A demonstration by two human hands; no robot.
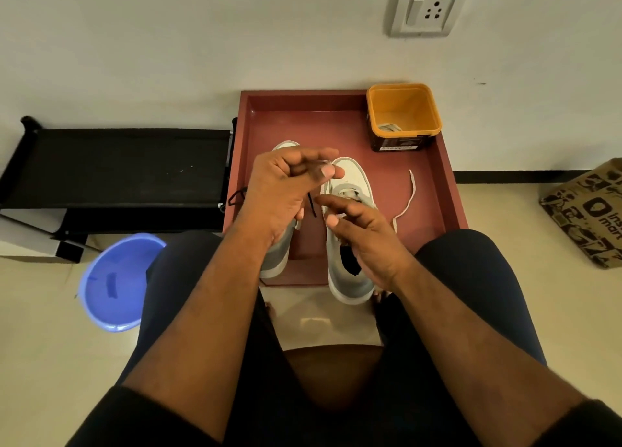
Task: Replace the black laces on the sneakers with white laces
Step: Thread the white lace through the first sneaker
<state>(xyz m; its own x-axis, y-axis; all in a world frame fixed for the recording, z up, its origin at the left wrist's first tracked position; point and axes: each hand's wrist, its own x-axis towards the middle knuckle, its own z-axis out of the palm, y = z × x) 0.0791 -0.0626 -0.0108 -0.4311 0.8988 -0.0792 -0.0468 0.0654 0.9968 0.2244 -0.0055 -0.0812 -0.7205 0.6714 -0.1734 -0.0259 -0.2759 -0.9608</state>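
Two grey and white sneakers stand side by side on a reddish tray [444, 177], toes pointing away from me. My left hand [282, 190] is raised over the left sneaker [276, 254] and pinches a thin black lace [311, 204] between thumb and fingers; the lace hangs down from it. My right hand [367, 237] hovers over the right sneaker [350, 177] with its fingers relaxed and holding nothing. A white lace [409, 194] trails from the right sneaker across the tray to the right. More black lace [237, 195] lies at the tray's left edge.
An orange tub [404, 116] with something pale inside stands at the tray's far right corner. A black rack [117, 167] sits to the left, a blue bucket [114, 285] by my left knee, a printed paper bag [592, 211] at far right. A wall stands behind.
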